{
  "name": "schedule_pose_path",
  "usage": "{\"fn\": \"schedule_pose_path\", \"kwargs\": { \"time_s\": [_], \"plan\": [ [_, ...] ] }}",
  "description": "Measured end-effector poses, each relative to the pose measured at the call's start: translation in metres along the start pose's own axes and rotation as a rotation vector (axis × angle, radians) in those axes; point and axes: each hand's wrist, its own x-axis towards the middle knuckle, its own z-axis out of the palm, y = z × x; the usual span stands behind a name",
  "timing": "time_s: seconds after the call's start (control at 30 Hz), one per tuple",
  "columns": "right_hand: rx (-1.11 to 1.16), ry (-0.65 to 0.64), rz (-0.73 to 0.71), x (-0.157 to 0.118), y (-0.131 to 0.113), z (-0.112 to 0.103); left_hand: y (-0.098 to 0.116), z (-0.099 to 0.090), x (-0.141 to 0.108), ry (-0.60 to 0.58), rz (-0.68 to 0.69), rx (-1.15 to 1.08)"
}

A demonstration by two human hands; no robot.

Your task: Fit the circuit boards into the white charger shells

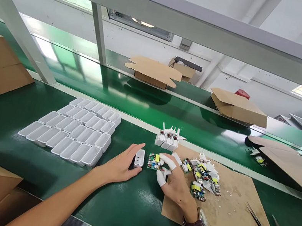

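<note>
A green tabletop (119, 208) spans the foreground. On its right lies a stained cardboard sheet (230, 224); on its left, a block of open white cases (71, 125). A pile of circuit boards (201, 172) rests on the sheet, beside the right hand (176, 183). Beyond stand 3 filled cases (166, 144). The left hand (122, 165) has its fingers parted to the width of 1 white case (139, 159), holding it slots up. The right hand's white-capped fingers, slightly apart, hold 1 circuit board (154, 162) by its right end, just right of that case.
</note>
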Motion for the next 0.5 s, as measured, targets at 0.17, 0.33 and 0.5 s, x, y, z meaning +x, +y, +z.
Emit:
{"fn": "schedule_pose_path", "kwargs": {
  "time_s": [0.17, 0.33, 0.5],
  "plan": [
    [-0.051, 0.164, -0.167, 0.001, -0.013, 0.002, -0.008, 0.009, 0.000, 0.100, 0.139, -0.052],
    [-0.193, 0.137, -0.280, 0.001, -0.024, 0.000, -0.009, 0.013, 0.002, 0.145, 0.273, -0.025],
    [-0.217, 0.128, -0.293, 0.001, -0.022, -0.001, -0.010, 0.013, 0.004, 0.166, 0.298, 0.015]
  ]
}}
